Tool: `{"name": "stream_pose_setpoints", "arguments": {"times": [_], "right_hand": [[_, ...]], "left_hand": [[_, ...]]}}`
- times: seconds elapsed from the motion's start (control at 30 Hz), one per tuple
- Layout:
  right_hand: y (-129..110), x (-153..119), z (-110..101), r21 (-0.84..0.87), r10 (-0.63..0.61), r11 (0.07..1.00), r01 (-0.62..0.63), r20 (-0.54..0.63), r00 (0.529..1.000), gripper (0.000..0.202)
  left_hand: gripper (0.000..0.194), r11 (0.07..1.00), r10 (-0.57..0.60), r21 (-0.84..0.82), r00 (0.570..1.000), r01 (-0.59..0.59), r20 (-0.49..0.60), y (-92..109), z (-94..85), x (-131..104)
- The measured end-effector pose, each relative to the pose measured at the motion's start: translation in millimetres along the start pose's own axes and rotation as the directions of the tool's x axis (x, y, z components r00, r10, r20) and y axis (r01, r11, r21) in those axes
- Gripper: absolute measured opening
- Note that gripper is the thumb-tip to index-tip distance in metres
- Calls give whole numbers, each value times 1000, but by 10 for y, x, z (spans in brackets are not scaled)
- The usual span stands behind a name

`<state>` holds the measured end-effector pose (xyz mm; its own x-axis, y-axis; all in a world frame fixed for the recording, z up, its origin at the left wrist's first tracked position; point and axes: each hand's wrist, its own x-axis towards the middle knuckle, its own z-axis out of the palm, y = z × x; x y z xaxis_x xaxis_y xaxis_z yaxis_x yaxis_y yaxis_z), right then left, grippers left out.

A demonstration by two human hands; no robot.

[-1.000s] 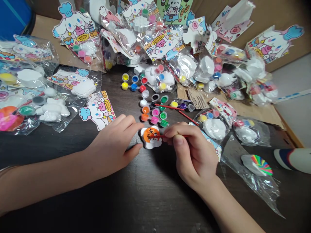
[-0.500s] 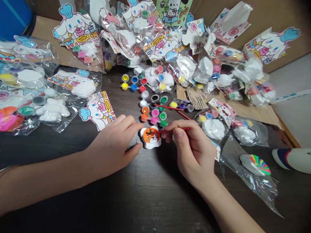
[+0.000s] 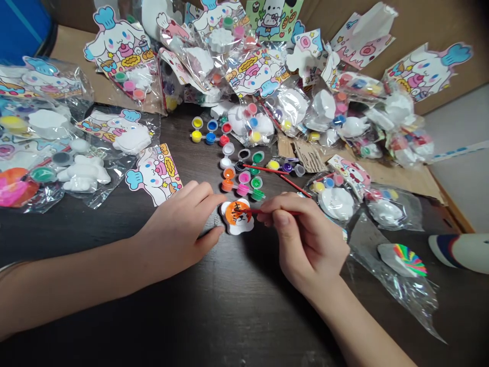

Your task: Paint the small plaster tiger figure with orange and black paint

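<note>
A small white animal-shaped figure (image 3: 232, 227) with an orange face and black markings lies on the dark table (image 3: 229, 306). My right hand (image 3: 303, 234) pinches a thin red paintbrush (image 3: 252, 210), its tip over the painted face. On the figure's left side, my left hand (image 3: 185, 224) has thumb and index finger spread apart, the fingertips at its edge. Just behind the figure stand open paint pots, among them orange (image 3: 228, 184), pink (image 3: 243, 189) and green (image 3: 257, 194). Another red brush (image 3: 263, 168) rests across the pots.
Clear bags with white figures and paints (image 3: 336, 203) crowd the back and both sides. A printed card (image 3: 155, 176) lies beyond my left hand. Yellow, blue and red pots (image 3: 210, 138) stand further back. At the right are a rainbow-painted piece (image 3: 408, 260) and a white cylindrical object (image 3: 471, 252).
My right hand has shifted slightly right and down, and the brush tip has moved left over the orange face. My left hand looks unchanged.
</note>
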<state>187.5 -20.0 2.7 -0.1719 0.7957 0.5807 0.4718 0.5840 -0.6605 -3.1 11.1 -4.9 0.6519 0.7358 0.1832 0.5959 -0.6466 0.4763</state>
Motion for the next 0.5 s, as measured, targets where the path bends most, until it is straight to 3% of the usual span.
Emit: {"name": "stream_pose_setpoints", "arguments": {"times": [0.5], "right_hand": [[11,5,-5,-19,-36,999,36,-2,999,18]], "left_hand": [[28,1000,2,11,1000,-2,-4,-2,2,1]]}}
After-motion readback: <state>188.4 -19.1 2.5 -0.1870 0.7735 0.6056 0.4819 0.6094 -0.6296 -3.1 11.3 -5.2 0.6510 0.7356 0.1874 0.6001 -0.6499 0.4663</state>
